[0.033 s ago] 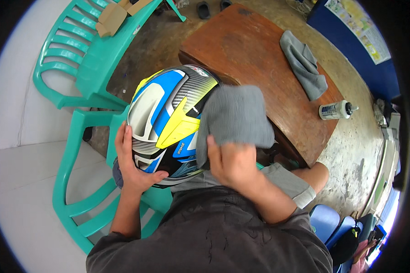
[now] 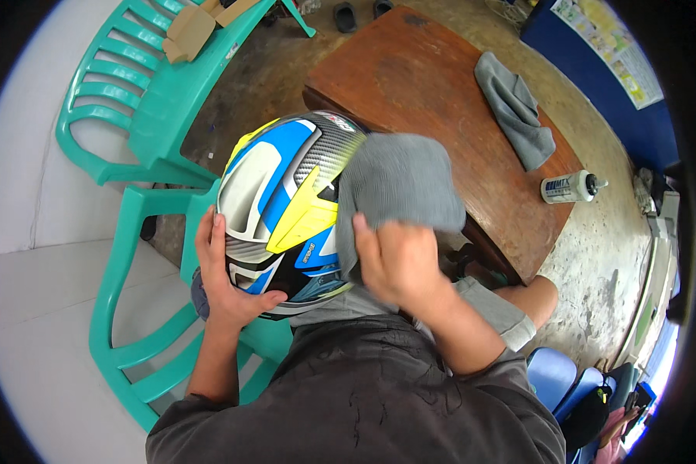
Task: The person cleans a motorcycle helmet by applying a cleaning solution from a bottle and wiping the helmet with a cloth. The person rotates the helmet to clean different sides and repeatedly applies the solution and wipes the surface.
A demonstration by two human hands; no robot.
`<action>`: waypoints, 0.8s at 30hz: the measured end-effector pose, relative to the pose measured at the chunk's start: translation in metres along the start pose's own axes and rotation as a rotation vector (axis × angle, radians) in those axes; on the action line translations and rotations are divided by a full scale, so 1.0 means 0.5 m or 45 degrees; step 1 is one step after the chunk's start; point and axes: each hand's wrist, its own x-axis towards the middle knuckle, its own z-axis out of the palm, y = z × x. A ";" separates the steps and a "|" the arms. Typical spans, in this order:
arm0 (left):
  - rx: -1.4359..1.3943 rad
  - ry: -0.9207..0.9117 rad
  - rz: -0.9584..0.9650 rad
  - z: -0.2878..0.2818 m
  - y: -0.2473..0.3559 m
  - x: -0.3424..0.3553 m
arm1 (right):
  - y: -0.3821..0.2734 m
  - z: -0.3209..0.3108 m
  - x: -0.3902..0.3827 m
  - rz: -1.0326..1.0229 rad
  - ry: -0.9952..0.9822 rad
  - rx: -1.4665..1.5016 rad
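A motorcycle helmet (image 2: 259, 182) in white, blue, yellow and black rests on my lap, its shell facing up. My left hand (image 2: 236, 290) grips its lower left side, fingers along the shell and thumb at the near rim. My right hand (image 2: 400, 263), a little blurred, is closed on a grey cloth (image 2: 402, 182). The cloth lies against the helmet's right side and hides that part of it. Part of the cloth spreads out beyond my knuckles, toward the table.
A brown wooden table (image 2: 410, 77) stands ahead, bearing a second grey cloth (image 2: 514, 108) and a white bottle (image 2: 568, 188) near its right edge. Green plastic chairs (image 2: 174, 108) are at left, one holding a cardboard box (image 2: 189, 32). Blue seats (image 2: 551, 373) stand at lower right.
My right hand and the cloth have shifted slightly away from my body along the helmet's side. The left hand and the helmet stay nearly still.
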 end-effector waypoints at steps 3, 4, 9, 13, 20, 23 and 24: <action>-0.016 0.011 0.038 0.003 -0.007 0.011 | 0.044 -0.025 0.109 -0.144 0.076 0.153; 0.013 0.008 0.056 0.001 -0.006 0.013 | 0.052 -0.030 0.142 -0.171 0.095 0.240; -0.007 -0.036 0.010 -0.003 0.011 0.013 | 0.067 -0.036 0.269 -0.111 -0.072 0.305; 0.017 -0.021 -0.014 -0.001 0.008 0.012 | 0.077 -0.041 0.234 -0.128 -0.014 0.282; -0.081 -0.009 0.022 0.002 -0.017 0.013 | 0.150 -0.074 0.195 0.080 0.264 1.011; -0.074 -0.012 0.007 0.002 -0.017 0.012 | 0.157 -0.145 0.192 0.281 0.214 2.033; -0.070 -0.011 0.004 0.001 -0.017 0.013 | 0.157 -0.183 0.178 0.128 0.173 2.092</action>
